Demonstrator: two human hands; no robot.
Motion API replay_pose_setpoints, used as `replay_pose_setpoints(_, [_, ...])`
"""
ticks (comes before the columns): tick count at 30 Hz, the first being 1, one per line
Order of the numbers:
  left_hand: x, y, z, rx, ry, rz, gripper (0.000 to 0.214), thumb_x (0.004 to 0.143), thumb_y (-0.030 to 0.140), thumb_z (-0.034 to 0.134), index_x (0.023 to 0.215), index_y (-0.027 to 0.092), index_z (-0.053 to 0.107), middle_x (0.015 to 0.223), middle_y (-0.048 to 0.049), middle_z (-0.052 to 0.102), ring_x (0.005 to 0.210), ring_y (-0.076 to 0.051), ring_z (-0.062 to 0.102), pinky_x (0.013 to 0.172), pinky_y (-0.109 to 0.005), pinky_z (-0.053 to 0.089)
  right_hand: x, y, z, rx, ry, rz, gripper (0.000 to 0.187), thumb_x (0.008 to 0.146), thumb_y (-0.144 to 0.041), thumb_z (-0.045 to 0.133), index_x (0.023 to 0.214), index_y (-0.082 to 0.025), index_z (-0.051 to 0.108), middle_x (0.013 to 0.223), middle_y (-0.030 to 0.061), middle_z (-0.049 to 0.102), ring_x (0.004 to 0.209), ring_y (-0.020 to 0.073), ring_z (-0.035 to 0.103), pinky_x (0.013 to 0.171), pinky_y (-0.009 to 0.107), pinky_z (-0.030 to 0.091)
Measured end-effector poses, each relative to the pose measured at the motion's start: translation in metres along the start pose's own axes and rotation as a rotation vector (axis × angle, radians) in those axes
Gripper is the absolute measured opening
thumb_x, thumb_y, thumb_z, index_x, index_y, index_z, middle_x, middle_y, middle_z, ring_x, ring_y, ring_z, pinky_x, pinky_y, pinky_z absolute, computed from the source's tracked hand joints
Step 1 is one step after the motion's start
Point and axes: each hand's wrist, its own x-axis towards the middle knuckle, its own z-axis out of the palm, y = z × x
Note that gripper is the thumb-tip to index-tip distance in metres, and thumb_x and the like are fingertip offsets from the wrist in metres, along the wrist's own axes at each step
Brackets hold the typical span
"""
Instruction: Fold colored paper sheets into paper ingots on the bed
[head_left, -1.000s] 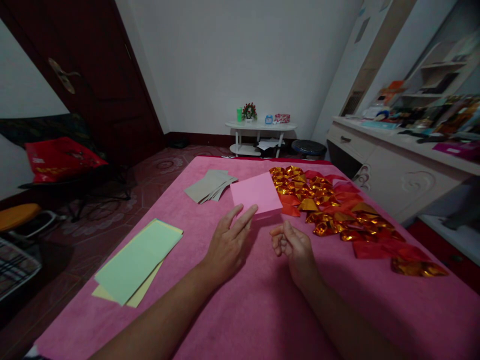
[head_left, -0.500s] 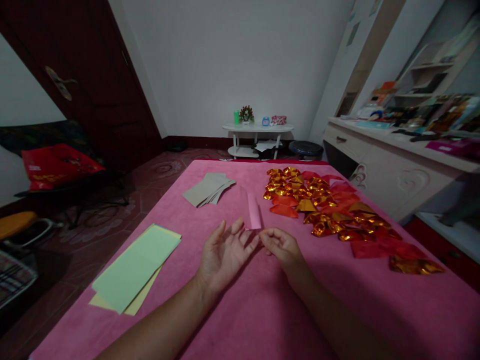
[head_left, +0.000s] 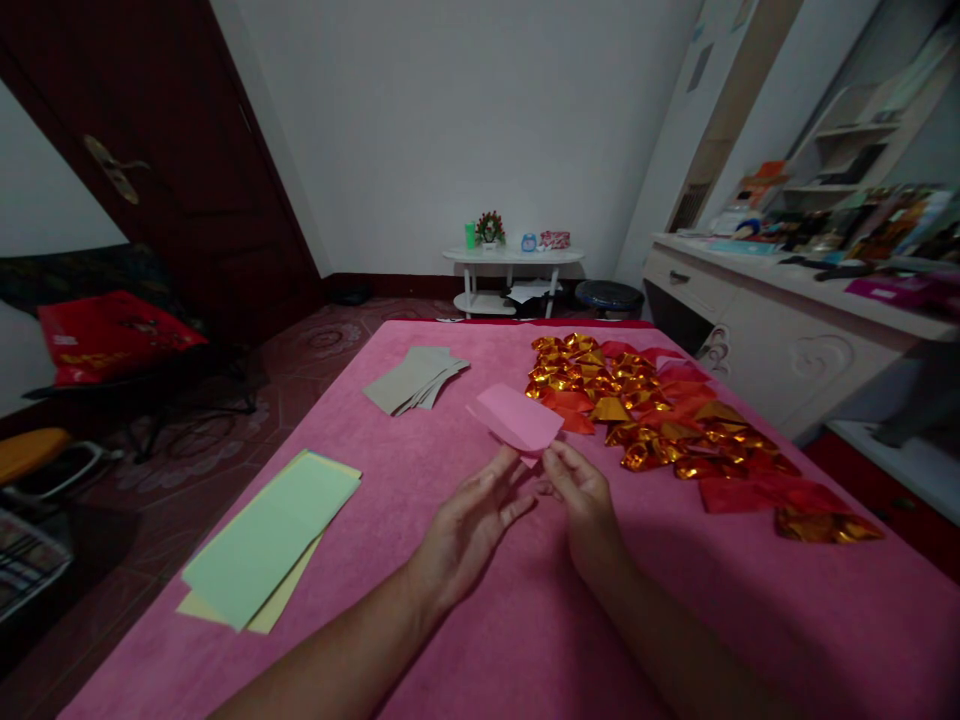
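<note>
A folded piece of pink paper is held up above the middle of the pink-covered table. My right hand pinches its near right corner between thumb and fingers. Just below the paper is my left hand, fingers stretched out and apart. Its upper fingertips reach the paper's lower edge; whether they grip it I cannot tell. To the right lie several rows of folded shapes in shiny gold and red paper.
Light green sheets over yellow ones lie at the left table edge. A fanned stack of grey sheets lies farther back. Beyond the pink cloth stands a small white table. A cluttered dresser is at the right.
The pink paper has turned from a narrow upright view to show its broad face, tilting right. My left hand has turned and moved slightly right; my right hand still pinches the paper.
</note>
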Motion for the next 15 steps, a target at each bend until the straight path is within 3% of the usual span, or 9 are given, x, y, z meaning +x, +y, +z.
replay_pose_setpoints(5, [-0.002, -0.003, 0.003, 0.137, -0.032, -0.035, 0.036, 0.081, 0.033, 0.061, 0.114, 0.019, 0.065, 0.133, -0.0117, 0.054, 0.129, -0.028, 0.042, 0.102, -0.041, 0.037, 0.003, -0.003, -0.007, 0.149, 0.073, 0.044, 0.02, 0.072, -0.038, 0.07, 0.07, -0.019, 0.063, 0.067, -0.001, 0.058, 0.063, 0.014, 0.051, 0.061, 0.025, 0.043])
replay_pose_setpoints(9, [0.0, 0.0, -0.002, 0.076, 0.177, -0.059, 0.034, 0.08, 0.044, 0.061, 0.094, 0.014, 0.067, 0.105, -0.0132, 0.067, 0.1, -0.025, 0.061, 0.082, -0.038, 0.051, 0.008, -0.003, -0.013, 0.18, 0.085, 0.049, 0.018, 0.07, -0.035, 0.07, 0.065, -0.021, 0.06, 0.064, -0.0023, 0.056, 0.059, 0.0135, 0.049, 0.056, 0.024, 0.04])
replay_pose_setpoints(12, [0.003, 0.005, -0.006, 0.05, 0.288, -0.015, 0.042, 0.079, 0.053, 0.058, 0.099, 0.016, 0.061, 0.1, -0.011, 0.066, 0.085, -0.021, 0.064, 0.07, -0.035, 0.055, 0.012, -0.001, -0.019, 0.092, 0.08, -0.026, 0.019, 0.071, -0.034, 0.07, 0.062, -0.02, 0.06, 0.062, -0.003, 0.054, 0.059, 0.0126, 0.048, 0.057, 0.023, 0.038])
replay_pose_setpoints(15, [0.006, 0.009, -0.011, 0.138, 0.33, 0.049, 0.042, 0.075, 0.044, 0.068, 0.105, 0.018, 0.058, 0.1, -0.0076, 0.066, 0.073, -0.015, 0.064, 0.065, -0.029, 0.055, 0.013, -0.001, -0.023, 0.007, 0.012, -0.05, 0.02, 0.072, -0.034, 0.069, 0.062, -0.019, 0.062, 0.06, -0.0029, 0.053, 0.058, 0.0123, 0.046, 0.056, 0.023, 0.036])
